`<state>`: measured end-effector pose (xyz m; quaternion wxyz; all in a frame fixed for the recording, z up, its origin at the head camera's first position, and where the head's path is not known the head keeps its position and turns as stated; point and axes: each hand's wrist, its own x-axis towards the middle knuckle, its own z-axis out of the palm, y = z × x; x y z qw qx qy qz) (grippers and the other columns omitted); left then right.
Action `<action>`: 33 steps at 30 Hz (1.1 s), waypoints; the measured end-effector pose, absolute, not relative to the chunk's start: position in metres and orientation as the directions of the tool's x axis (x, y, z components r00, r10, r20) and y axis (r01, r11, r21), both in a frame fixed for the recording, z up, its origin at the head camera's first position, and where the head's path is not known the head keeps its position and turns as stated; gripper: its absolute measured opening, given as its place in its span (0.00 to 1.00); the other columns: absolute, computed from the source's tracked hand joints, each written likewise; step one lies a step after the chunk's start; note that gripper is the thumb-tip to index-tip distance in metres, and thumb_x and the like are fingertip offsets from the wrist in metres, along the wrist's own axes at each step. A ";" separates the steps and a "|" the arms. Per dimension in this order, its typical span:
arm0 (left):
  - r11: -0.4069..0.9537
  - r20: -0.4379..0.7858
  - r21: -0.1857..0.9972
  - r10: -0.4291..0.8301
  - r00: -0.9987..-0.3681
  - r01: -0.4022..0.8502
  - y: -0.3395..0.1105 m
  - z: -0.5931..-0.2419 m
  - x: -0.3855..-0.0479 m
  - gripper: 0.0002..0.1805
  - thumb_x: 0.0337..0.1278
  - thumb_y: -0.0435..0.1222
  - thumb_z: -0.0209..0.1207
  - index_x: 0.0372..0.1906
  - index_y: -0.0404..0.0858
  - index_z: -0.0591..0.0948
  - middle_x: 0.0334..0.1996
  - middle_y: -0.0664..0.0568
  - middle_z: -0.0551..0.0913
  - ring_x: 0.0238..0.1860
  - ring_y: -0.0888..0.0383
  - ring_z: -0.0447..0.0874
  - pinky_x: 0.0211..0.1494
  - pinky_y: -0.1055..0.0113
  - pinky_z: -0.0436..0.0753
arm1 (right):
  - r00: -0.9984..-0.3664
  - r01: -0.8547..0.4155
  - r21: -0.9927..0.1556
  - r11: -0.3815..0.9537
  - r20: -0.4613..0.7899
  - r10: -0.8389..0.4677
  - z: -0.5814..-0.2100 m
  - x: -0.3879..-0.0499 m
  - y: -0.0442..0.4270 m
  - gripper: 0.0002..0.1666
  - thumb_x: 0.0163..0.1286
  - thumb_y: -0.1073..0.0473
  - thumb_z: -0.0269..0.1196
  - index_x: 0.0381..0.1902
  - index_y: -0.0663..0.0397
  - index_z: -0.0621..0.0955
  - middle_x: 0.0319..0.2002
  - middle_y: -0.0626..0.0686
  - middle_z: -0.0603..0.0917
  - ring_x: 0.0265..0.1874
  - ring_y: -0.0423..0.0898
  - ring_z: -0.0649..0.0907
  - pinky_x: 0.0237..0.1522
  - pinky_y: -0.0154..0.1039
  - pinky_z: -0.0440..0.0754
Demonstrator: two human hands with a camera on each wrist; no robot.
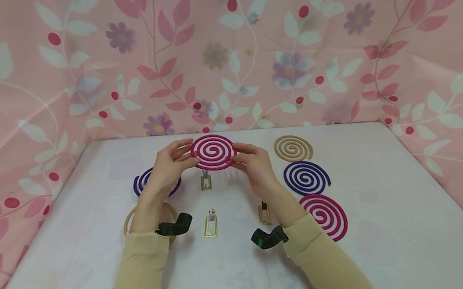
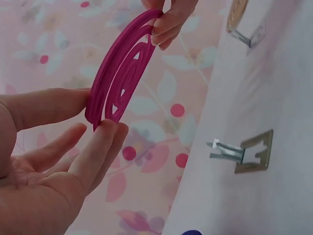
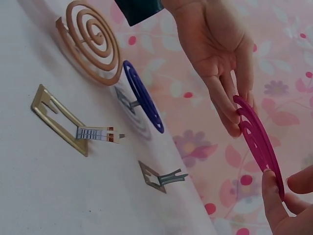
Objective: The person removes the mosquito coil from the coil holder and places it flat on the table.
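A magenta mosquito coil [image 1: 213,152] is held up above the table between both hands, seen nearly edge-on in the left wrist view. My left hand [image 1: 167,169] pinches its left edge between thumb and fingers. On the opposite edge, my right hand [image 1: 257,164] pinches it the same way. Beneath the coil stands a small metal coil stand [image 1: 206,182] with upright prongs. Nearer to me are two more such stands, one in the middle [image 1: 210,225] and one beside the right forearm [image 1: 264,215].
On the left, partly behind my left arm, are a blue coil [image 3: 143,97] on a stand and a tan coil [image 3: 90,43], both raised off the table. To the right lie a tan coil [image 1: 293,148], a blue coil [image 1: 306,178] and another magenta coil [image 1: 335,216]. Floral cloth [image 1: 219,57] hangs behind.
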<state>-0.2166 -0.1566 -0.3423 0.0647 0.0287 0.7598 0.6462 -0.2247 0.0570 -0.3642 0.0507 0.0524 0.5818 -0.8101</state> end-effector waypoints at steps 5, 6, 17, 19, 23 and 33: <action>0.064 -0.039 0.998 0.154 -0.987 -0.029 -0.154 -0.340 -0.216 0.33 0.65 0.28 0.61 0.73 0.35 0.65 0.70 0.40 0.71 0.66 0.47 0.76 0.60 0.67 0.81 | -0.991 0.135 -0.925 -0.355 -0.135 -0.027 -0.358 -0.226 0.066 0.22 0.69 0.74 0.55 0.60 0.69 0.78 0.55 0.61 0.80 0.40 0.43 0.85 0.49 0.35 0.85; 0.055 -0.034 0.998 0.155 -0.987 -0.026 -0.154 -0.340 -0.216 0.33 0.65 0.28 0.61 0.73 0.35 0.65 0.70 0.40 0.71 0.64 0.49 0.78 0.57 0.69 0.82 | -0.991 0.135 -0.926 -0.351 -0.132 -0.031 -0.357 -0.227 0.068 0.21 0.69 0.74 0.55 0.60 0.68 0.78 0.55 0.61 0.81 0.39 0.43 0.85 0.49 0.35 0.85; -0.068 0.015 0.998 0.161 -0.987 0.004 -0.147 -0.340 -0.215 0.30 0.64 0.26 0.60 0.70 0.33 0.68 0.69 0.38 0.72 0.49 0.64 0.85 0.53 0.70 0.84 | -0.992 0.115 -0.940 -0.320 -0.091 -0.087 -0.348 -0.231 0.086 0.21 0.71 0.73 0.55 0.61 0.71 0.77 0.46 0.56 0.82 0.34 0.42 0.85 0.47 0.35 0.86; -0.101 0.027 0.995 0.155 -0.988 0.011 -0.145 -0.341 -0.215 0.29 0.64 0.25 0.60 0.69 0.32 0.69 0.68 0.36 0.72 0.50 0.63 0.85 0.53 0.69 0.84 | -0.992 0.104 -0.954 -0.280 -0.079 -0.098 -0.346 -0.231 0.090 0.20 0.72 0.71 0.56 0.60 0.70 0.78 0.46 0.56 0.83 0.36 0.43 0.86 0.49 0.35 0.86; -0.159 0.031 0.987 0.130 -0.991 0.010 -0.138 -0.343 -0.215 0.28 0.64 0.24 0.60 0.68 0.31 0.70 0.67 0.36 0.73 0.50 0.62 0.85 0.54 0.68 0.84 | -0.991 0.063 -0.980 -0.189 -0.039 -0.132 -0.343 -0.233 0.103 0.18 0.73 0.68 0.58 0.59 0.68 0.79 0.48 0.56 0.84 0.39 0.43 0.86 0.51 0.36 0.85; -0.252 0.005 0.968 0.077 -0.997 -0.015 -0.104 -0.353 -0.214 0.26 0.64 0.24 0.59 0.66 0.30 0.71 0.64 0.35 0.76 0.46 0.62 0.86 0.54 0.68 0.84 | -0.986 0.002 -0.999 -0.041 0.005 -0.168 -0.342 -0.240 0.137 0.19 0.73 0.63 0.60 0.58 0.66 0.80 0.51 0.57 0.83 0.41 0.44 0.86 0.49 0.38 0.86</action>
